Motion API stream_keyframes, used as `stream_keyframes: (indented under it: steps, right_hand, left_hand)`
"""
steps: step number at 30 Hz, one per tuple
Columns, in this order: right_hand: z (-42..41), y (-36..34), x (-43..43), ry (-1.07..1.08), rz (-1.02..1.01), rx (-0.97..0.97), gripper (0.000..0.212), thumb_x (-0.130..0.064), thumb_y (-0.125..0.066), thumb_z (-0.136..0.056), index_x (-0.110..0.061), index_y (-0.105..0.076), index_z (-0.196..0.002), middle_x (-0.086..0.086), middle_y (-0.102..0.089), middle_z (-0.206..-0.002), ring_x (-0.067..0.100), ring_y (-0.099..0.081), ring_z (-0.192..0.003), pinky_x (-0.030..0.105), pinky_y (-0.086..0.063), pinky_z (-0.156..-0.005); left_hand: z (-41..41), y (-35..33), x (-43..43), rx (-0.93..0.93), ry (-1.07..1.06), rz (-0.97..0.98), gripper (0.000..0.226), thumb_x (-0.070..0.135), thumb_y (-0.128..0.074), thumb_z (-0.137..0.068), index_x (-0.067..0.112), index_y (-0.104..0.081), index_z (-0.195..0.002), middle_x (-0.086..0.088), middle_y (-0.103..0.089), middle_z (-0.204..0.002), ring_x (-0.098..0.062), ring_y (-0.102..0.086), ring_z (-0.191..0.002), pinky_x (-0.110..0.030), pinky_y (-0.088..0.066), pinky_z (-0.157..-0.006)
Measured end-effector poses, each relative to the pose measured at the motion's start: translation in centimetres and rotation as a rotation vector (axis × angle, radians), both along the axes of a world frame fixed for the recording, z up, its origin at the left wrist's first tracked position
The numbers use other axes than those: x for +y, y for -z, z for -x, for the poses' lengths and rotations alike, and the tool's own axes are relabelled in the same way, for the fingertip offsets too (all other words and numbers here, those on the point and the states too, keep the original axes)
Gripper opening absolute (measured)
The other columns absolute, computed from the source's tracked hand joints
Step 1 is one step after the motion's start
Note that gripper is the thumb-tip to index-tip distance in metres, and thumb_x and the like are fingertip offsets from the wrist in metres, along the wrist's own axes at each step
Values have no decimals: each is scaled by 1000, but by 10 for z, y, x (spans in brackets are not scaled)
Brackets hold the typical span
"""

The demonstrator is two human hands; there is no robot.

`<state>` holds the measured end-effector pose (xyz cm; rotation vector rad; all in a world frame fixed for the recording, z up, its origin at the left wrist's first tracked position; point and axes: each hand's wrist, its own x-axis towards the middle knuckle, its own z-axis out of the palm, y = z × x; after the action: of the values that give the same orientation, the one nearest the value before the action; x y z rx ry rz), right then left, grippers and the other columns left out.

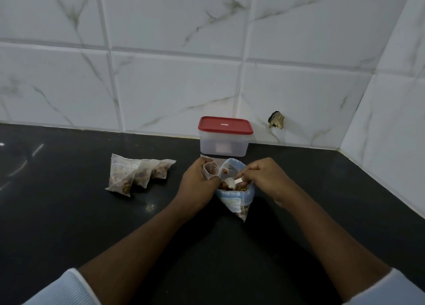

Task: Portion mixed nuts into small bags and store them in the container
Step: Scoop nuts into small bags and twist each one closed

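In the middle of the dark counter [69, 224], just in front of me, my left hand [198, 185] is curled round a small empty bag [211, 171] and holds its mouth open and turned upward. My right hand [264, 178] pinches the handle of a white spoon [230, 183], and the bowl of the spoon sits inside the big bag [235, 202] among the nuts [243, 189]. The two bags touch each other, so the way from one to the other is very short.

I judge that the step now is to scoop one portion and bring it into the small bag. To do it well, I should not fill the spoon too much, I should lift it level, and I should put its tip over the open mouth before I tilt it. My left fingers should not squeeze, otherwise the mouth closes and nuts fall on the counter. The big bag looks soft, and a hard push with the spoon can tip it.

To the left, well apart, three filled bags [138, 173] lie together. Behind my hands, against the tiled wall [161, 86], the container [224, 145] stands with its red lid [225, 125] on, so it is not yet open for storing.
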<state>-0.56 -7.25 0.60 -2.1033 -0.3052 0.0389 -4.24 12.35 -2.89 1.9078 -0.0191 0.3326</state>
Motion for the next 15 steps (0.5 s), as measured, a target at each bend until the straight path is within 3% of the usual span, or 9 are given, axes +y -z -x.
stream_keyframes:
  steps: [3,7,15]
  right_hand:
    - [2,0,-2,101,-170,174,17,-3,-63,-90,-6,-80,-89,9,-79,-82,7,-65,-57,19,-45,-50]
    - [-6,3,-12,179,-280,245,15,-5,-66,-88,-5,-81,-90,11,-78,-82,10,-46,-58,24,-34,-49]
    - [-8,3,-18,161,-454,334,18,-4,-64,-89,-3,-82,-92,12,-74,-87,8,-42,-55,23,-28,-50]
  left_hand:
    - [0,-1,0,0,6,9,27,10,-71,-91,29,-63,-108,9,-69,-105,-7,-67,-97,-28,-56,-82]
    - [0,-1,0,1,15,30,25,12,-72,-92,29,-63,-109,8,-69,-105,-7,-67,-97,-25,-56,-80]
    - [-2,0,0,9,3,15,27,10,-71,-91,27,-63,-110,9,-68,-106,-6,-66,-97,-22,-53,-78]
